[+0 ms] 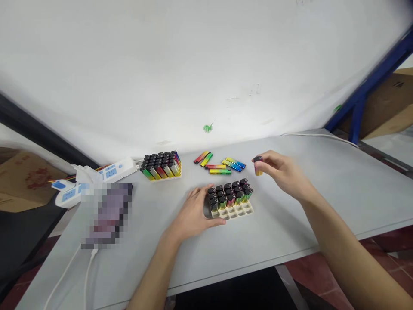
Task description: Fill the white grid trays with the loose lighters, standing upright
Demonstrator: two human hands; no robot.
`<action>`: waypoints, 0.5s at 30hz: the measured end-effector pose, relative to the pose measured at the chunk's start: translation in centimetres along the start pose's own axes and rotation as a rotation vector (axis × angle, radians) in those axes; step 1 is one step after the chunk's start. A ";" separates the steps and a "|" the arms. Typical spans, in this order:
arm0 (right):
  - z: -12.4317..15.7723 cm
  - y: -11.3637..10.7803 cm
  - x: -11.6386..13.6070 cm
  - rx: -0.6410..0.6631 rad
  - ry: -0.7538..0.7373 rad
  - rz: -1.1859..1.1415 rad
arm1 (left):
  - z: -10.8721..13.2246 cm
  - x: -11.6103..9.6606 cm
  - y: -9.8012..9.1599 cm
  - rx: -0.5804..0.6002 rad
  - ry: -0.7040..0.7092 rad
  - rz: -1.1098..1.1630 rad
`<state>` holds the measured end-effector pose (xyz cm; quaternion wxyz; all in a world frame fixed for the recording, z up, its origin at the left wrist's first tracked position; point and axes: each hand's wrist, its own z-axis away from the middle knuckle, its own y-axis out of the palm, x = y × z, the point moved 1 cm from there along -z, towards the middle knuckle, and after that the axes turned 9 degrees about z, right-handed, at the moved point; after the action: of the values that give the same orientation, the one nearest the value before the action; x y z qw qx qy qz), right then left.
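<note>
My right hand (276, 171) pinches one upright lighter (258, 167), black-topped with a pink-to-yellow body, just right of the nearer tray. My left hand (195, 213) grips the left end of that pale tray (237, 212), its thumb along the front edge and its fingers round the far side. Several black-topped, shiny coloured lighters (230, 199) stand upright in the tray's back rows; bare slots show in the front rows. Beyond the tray, several lighters (219, 167) in red, yellow, green and blue lie flat on the table.
A second pale tray (167, 178), packed with upright lighters, stands at the back left. A white power strip (118, 170) with plugs and a blurred-out object (111, 211) with cables lie on the left. The white wall (193, 86) closes off the grey table (290, 241) behind.
</note>
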<state>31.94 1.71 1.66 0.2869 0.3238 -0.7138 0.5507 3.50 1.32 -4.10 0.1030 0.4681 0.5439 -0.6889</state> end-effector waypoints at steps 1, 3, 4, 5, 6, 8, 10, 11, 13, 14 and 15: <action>1.0 -0.4 1.1 -0.010 -0.050 0.039 | 0.0 0.0 0.0 0.011 -0.009 -0.003; 2.8 -0.7 3.4 0.015 -0.118 0.057 | 0.0 0.0 0.2 0.026 -0.014 -0.007; 3.6 -0.5 4.4 0.039 -0.140 0.057 | 0.0 0.0 0.2 0.028 -0.012 -0.006; 4.2 -0.1 5.3 0.064 -0.165 0.060 | 0.0 0.0 0.2 0.025 -0.008 -0.004; 4.8 0.6 6.0 0.106 -0.191 0.076 | 0.1 0.0 0.2 0.020 -0.004 -0.002; 5.6 2.2 7.0 0.186 -0.265 0.122 | 0.1 -0.1 0.2 0.012 0.009 0.005; 6.2 4.1 7.4 0.232 -0.351 0.211 | 0.2 -0.2 0.1 0.012 0.035 0.014; 6.4 5.0 7.4 0.240 -0.393 0.272 | 0.2 -0.3 0.1 0.013 0.055 0.017; 6.9 6.6 7.3 0.231 -0.461 0.411 | 0.2 -0.5 0.0 0.002 0.103 0.018; 7.1 7.2 7.2 0.213 -0.485 0.477 | 0.1 -0.6 0.0 -0.006 0.124 0.017; 7.2 7.6 7.1 0.185 -0.506 0.534 | 0.1 -0.7 -0.1 -0.014 0.139 0.015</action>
<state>21.15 -4.98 0.90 -0.0827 0.2765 -0.7686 0.5709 3.79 0.96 -3.51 0.0735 0.5182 0.5511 -0.6499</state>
